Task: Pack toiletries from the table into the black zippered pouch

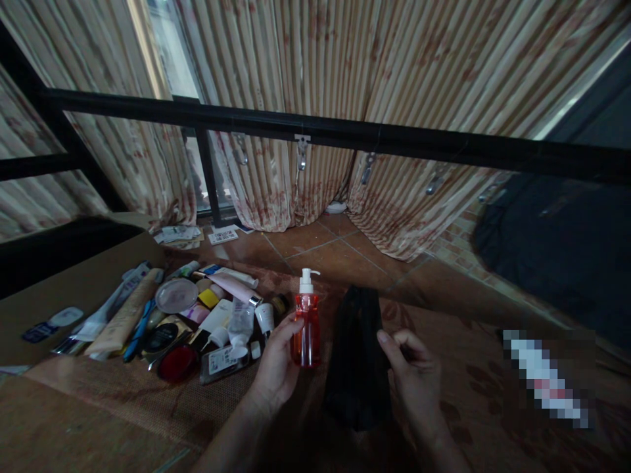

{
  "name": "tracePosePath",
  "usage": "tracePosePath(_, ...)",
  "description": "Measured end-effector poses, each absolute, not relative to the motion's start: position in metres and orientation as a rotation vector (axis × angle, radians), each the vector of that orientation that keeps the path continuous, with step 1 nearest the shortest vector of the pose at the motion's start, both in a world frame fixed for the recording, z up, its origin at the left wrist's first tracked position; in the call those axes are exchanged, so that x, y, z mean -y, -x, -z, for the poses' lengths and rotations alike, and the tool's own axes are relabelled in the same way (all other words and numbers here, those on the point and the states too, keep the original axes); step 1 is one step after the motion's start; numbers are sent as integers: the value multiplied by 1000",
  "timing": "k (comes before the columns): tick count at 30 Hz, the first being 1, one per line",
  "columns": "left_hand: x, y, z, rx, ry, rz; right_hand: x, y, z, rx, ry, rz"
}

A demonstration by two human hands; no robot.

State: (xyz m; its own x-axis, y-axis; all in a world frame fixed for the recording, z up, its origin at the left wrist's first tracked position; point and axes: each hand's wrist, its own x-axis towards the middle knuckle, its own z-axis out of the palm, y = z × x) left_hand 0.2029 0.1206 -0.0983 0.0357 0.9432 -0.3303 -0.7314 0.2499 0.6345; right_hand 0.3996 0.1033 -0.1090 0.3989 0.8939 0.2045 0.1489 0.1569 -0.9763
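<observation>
My left hand (276, 364) grips a clear orange pump bottle (306, 328) with a white pump head, held upright above the brown mat. My right hand (414, 374) holds the edge of a black pouch (357, 355) that stands just right of the bottle. The bottle and the pouch are close together but I cannot tell whether they touch.
A heap of several tubes, jars and compacts (197, 322) lies on the mat to the left. A cardboard box (73, 289) stands at far left. A black metal rail (345, 138) crosses in front of striped curtains. A dark bag (557, 243) sits at right.
</observation>
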Motion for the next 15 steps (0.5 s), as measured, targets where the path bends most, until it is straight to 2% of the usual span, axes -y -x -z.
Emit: tracePosePath(15, -123, -202, 89, -820, -173, -1298, -102, -400, 108, 1047, 1291, -718)
